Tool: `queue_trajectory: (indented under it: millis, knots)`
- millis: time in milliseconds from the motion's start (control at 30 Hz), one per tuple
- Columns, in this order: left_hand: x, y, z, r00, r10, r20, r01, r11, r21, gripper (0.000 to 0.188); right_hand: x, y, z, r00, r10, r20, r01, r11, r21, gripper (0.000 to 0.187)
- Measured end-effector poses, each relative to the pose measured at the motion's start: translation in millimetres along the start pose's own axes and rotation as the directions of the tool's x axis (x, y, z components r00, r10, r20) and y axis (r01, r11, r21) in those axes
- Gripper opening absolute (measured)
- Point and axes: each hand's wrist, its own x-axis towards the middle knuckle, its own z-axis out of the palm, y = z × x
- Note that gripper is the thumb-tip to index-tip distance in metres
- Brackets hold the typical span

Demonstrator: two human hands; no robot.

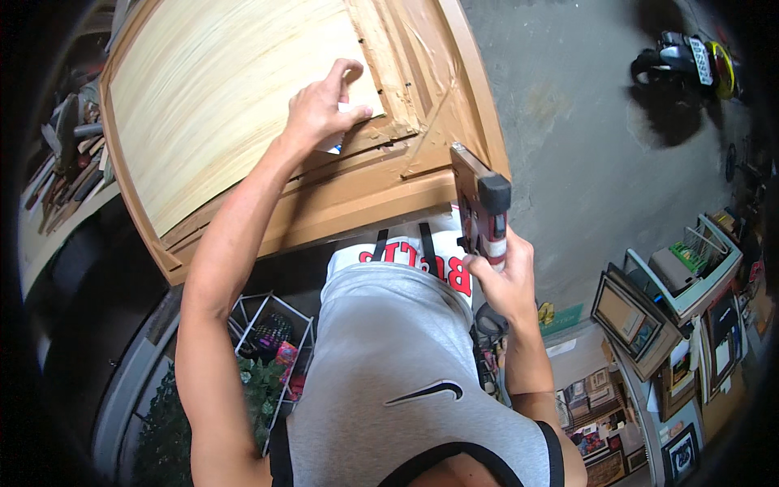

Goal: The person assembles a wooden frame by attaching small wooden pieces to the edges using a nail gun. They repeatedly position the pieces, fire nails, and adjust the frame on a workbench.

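Note:
A large brown wooden frame point(373, 191) lies face down before me, with a pale wood-grain backing panel point(235, 93) set in it. Over the panel's near right corner is my left hand point(320, 109), its index finger curled and thumb stretched along the edge. A small white-and-blue card-like piece point(344, 108) shows beneath that hand, partly hidden by palm and fingers. My right hand point(505, 276) grips a red-and-black staple gun point(484, 209) beside the frame's near right corner. Small dark fasteners point(378, 92) stick out along the inner wooden edge.
Grey floor point(560, 154) extends to the right, where a toy motorcycle point(686, 65) stands far off. Several picture frames point(629, 316) lean beside a pale blue cart point(714, 276) at the right. At the left, a shelf holds tools and scraps point(73, 162). A white wire rack point(304, 341) stands near my left elbow.

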Motion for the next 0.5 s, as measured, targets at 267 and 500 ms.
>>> queue_trajectory:
  millis: [267, 500]
  knots:
    - [-8.3, 38.4, 3.9, 1.000, -0.031, 0.003, 0.032, 0.997, -0.076, 0.060, 44.7, -37.5, 20.8, 0.997, 0.050, 0.058, -0.045, 0.995, -0.092, 0.046]
    - [-17.5, 46.8, 4.4, 0.997, -0.048, -0.052, 0.041, 0.992, -0.119, 0.055, 48.3, -58.8, 31.7, 0.994, 0.108, -0.028, -0.111, 0.982, -0.155, 0.042]
